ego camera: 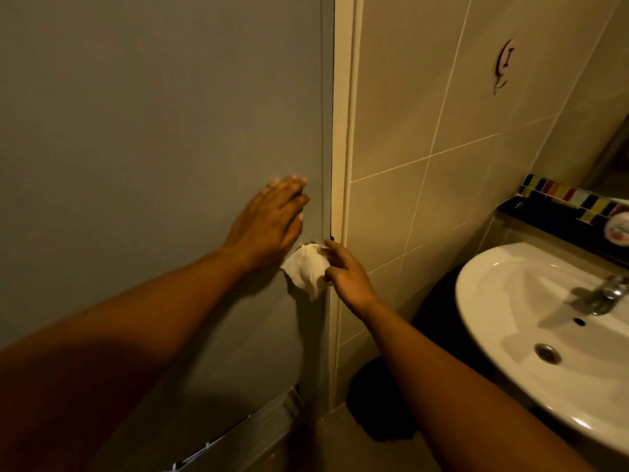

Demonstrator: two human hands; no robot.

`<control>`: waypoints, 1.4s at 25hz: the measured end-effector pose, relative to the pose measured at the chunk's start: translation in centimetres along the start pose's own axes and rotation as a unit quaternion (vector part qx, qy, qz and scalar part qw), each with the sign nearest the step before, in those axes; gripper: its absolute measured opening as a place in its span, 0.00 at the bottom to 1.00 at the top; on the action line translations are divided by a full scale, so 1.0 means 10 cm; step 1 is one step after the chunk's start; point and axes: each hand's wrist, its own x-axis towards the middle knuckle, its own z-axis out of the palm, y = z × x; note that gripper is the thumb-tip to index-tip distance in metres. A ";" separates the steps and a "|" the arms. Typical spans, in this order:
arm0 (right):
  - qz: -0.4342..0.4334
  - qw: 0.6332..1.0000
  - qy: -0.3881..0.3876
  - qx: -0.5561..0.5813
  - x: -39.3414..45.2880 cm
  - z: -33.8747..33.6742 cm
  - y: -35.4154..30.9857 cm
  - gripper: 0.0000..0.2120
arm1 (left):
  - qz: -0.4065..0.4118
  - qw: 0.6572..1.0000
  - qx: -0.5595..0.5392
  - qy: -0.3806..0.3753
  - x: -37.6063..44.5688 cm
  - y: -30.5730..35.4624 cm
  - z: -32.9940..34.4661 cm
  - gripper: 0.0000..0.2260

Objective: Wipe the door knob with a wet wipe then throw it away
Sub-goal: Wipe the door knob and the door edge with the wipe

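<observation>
A white wet wipe [305,271] is wrapped over the metal door knob [309,246], so only a sliver of the knob's top rim shows above it. My right hand [347,274] grips the wipe from the right, pressing it around the knob. My left hand [270,221] lies flat and open on the grey door [153,148], just up and left of the knob, fingers together and pointing up-right.
The cream door frame [342,165] runs beside the knob, with a tiled wall [425,131] and a wall hook [503,64] to its right. A white sink [531,301] with a tap [609,291] sits lower right. A dark bin [377,400] stands on the floor below.
</observation>
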 end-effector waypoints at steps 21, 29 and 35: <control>-0.477 0.595 -0.030 -0.647 1.01 -0.86 -0.92 0.38 | -0.555 0.323 -0.719 0.266 0.01 1.07 1.44 0.21; -0.478 0.606 -0.031 -0.634 1.02 -0.84 -0.89 0.40 | -0.497 0.777 -0.372 0.108 -0.06 1.13 1.41 0.17; -0.471 0.601 -0.034 -0.645 1.00 -0.84 -0.90 0.41 | -0.298 0.946 -0.004 -0.124 -0.07 0.82 1.30 0.16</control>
